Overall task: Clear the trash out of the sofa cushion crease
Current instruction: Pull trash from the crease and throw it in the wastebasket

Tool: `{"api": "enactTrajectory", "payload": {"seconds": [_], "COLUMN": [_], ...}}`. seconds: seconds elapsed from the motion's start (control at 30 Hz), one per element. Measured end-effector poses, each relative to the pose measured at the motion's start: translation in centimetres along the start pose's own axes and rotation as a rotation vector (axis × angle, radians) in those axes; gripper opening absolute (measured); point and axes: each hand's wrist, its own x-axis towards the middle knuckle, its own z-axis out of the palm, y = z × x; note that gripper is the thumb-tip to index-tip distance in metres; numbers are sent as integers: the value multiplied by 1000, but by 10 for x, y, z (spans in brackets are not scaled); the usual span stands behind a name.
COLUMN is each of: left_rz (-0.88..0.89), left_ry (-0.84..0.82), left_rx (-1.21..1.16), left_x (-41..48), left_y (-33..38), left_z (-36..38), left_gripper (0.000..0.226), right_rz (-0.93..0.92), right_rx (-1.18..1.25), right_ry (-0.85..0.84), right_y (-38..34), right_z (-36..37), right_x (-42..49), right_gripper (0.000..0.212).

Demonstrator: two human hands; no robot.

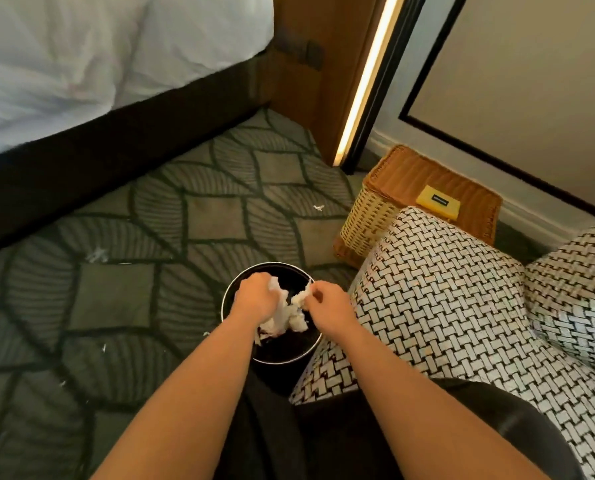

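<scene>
Trash [287, 315], crumpled white tissue, hangs over the black bin [282, 362], gripped by the left hand [254, 296] and pinched at its other end by the right hand [330, 303]. The bin stands on patterned carpet [185, 209] beside the sofa [445, 299] corner, near the bed [81, 64].

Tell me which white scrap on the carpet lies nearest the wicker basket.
The small scrap just left of the wicker basket, apart from it. The others lie farther left, toward the bed, or beside the black bin.
</scene>
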Motion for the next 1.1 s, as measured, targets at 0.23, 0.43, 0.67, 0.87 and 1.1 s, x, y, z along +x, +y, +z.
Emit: {"api": "enactTrajectory", "payload": {"seconds": [0.23,0.43,0.67,0.87,1.1], "left_rz": [-86,-175,-52,152,315], "left_ry": [-61,-255,-94,-70,-168], "left_rx": [10,-75,-73,-121,-109], "left_x": [43,50,27,-10,-57], "left_y": [-24,-33,-21,20,98], "left_z": [10,15,7,8,15], "left_gripper": [27,50,27,22,26], "right_rz": [62,118,38,-23,74], "right_rx": [104,106,18,-62,-97], "right_ry": [10,-63,-32,-36,11], "right_y": [9,11,6,8,44], "right_z": [32,32,9,-48,-121], "right_x": [32,36,21,2,-31], "right_gripper": [19,37,26,21,22]}}
